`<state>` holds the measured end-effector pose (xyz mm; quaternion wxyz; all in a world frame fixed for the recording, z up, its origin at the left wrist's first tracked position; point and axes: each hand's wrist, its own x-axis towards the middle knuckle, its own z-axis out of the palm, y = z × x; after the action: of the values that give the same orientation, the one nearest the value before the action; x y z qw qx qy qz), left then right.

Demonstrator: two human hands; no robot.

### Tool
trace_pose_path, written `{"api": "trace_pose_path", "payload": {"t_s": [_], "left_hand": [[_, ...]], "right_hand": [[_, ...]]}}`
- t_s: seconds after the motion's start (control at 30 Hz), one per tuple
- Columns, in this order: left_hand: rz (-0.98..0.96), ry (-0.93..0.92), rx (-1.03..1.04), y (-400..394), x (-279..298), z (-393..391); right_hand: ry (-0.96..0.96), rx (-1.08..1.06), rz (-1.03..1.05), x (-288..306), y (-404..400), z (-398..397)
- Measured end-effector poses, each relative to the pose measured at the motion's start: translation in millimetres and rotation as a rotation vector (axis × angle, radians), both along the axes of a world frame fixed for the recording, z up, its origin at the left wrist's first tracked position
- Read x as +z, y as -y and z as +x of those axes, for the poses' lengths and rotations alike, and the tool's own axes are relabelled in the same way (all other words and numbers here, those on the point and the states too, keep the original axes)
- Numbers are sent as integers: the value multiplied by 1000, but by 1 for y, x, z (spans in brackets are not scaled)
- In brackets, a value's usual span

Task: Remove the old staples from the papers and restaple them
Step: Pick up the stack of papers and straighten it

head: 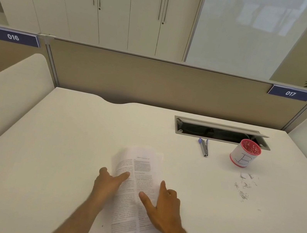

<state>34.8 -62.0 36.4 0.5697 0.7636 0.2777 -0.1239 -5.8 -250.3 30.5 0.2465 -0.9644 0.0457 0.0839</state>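
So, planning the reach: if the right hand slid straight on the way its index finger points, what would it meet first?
Probably nothing: the right hand points up along the papers, then bare desk; the stapler lies off to the right.

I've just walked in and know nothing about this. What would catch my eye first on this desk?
Probably the two hands, left hand and right hand, resting on a sheaf of printed papers at the near middle of the white desk. Next, the red cup marked with a handwritten B at the far right, with a blue stapler lying to its left. Nearer than the cup lies a scatter of loose staples.
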Motion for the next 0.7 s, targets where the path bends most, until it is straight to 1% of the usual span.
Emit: {"api": "trace_pose_path", "payload": {"t_s": [0.2,0.4,0.5,0.6,0.7], "left_hand": [[-173,-47,-47,10,6,2],[-348,-89,-160,20,12,1],[-471,-92,-169,21,13,-1],[-543,-80,-170,20,16,-2],[-645,-116,-155,18,16,-2]], "right_hand": [[-23,-8,57,-9,-3,4],[-26,-15,103,-11,1,7],[-40,-5,119,-8,3,7],[-33,8,112,-5,2,5],[-54,-5,111,-6,2,5]]}}
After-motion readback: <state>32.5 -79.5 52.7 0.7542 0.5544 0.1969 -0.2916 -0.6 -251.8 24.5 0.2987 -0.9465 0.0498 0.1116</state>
